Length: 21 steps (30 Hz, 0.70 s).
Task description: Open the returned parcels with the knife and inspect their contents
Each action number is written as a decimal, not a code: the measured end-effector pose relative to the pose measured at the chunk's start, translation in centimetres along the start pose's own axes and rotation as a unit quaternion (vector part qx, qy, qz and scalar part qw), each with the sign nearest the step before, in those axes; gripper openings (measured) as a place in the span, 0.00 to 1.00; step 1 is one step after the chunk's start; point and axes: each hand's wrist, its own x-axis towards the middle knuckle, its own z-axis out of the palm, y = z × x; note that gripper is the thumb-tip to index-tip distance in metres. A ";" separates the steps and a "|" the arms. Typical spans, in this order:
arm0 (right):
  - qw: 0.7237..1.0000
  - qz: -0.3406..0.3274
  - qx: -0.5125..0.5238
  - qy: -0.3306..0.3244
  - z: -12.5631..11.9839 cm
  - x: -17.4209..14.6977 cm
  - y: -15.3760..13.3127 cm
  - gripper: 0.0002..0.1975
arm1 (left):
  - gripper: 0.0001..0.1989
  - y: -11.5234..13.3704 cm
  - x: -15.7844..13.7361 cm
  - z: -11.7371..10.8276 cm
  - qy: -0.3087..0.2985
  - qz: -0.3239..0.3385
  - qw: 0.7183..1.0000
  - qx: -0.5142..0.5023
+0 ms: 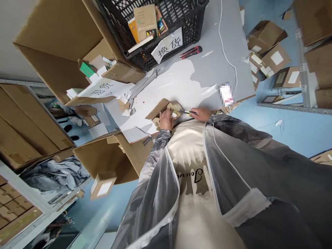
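A small cardboard box (pixel 158 108) with a raised flap lies at the front edge of the table. My left hand (pixel 166 120) grips it, the fingers bent over its top. In my right hand (pixel 201 114) is a black and yellow box cutter (pixel 191 112), closed in the fingers and pointing left. The cutter's tip is at the box's right side; whether it touches the cardboard I cannot tell. What the box holds is mostly hidden by my left hand.
A black plastic crate (pixel 192 31) with books stands at the back. Left of it is a large carton (pixel 62 38) with a paper sign. A red and black utility knife (pixel 190 52) and a white cable (pixel 220 31) lie on the table (pixel 207 74). An open carton (pixel 109 159) stands below left.
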 end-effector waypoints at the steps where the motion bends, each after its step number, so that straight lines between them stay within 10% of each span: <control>1: 1.000 0.002 0.002 0.000 0.0 -0.1 0.0 0.21 | 0.23 -0.4 0.5 -0.3 0.011 0.005 1.000 -0.006; 21: 0.998 0.003 0.058 0.038 2.8 1.5 -1.1 0.26 | 0.17 -2.3 4.7 -3.1 0.010 0.044 0.998 0.048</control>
